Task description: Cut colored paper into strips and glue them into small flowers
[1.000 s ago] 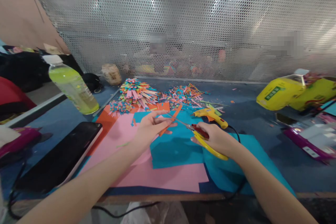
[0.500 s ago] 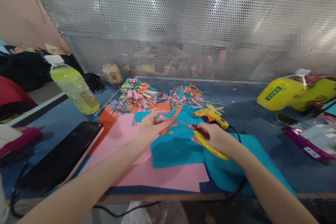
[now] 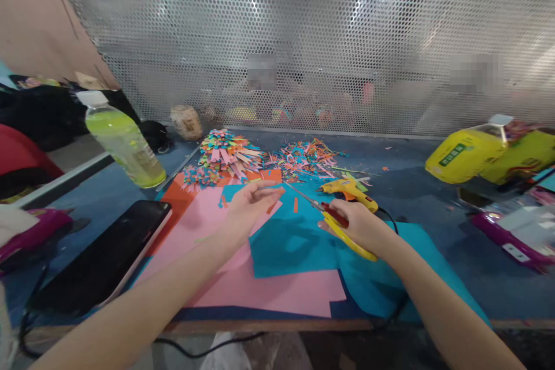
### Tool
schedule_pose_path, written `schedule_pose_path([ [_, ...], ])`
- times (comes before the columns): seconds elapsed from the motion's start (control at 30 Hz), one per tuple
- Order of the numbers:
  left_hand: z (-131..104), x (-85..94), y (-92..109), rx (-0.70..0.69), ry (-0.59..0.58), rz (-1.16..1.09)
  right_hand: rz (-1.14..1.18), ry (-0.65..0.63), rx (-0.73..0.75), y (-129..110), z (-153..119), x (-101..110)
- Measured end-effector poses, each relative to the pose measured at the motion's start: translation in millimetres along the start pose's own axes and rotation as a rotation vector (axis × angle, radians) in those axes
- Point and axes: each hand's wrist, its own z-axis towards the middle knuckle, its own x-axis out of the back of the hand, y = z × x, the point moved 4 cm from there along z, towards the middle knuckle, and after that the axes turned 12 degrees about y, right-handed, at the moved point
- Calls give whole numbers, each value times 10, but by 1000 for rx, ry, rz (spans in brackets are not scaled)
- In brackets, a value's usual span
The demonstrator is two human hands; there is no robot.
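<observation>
My left hand hovers over the blue paper, thumb and fingers drawn together near the scissor tips. A small orange piece shows at its fingertips. My right hand is closed on scissors with yellow and red handles, their blades pointing left toward my left hand. Below and between the hands, a short orange strip shows against the blue paper. Pink paper lies partly under the blue sheet.
A yellow glue gun lies behind my right hand. Farther back are a curled-strip paper bundle and a pile of cut strips. On the left are a bottle and a black phone; yellow packages stand right.
The long orange strip at my left fingertips is gone from there; a short orange piece now shows between the hands. My left hand has shifted slightly left.
</observation>
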Motion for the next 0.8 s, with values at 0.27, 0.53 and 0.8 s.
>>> schedule_pose_path([
  [0.27,123,128,80,-111,158,-80,-87,-43,-13,9,-36,2],
  [0.53,87,75,4,-95,64,-34,-55,-97,14,-16,-61,-10],
  [0.8,39,27,-14,-26,44,-4,-47,-108,41,-78,-69,5],
])
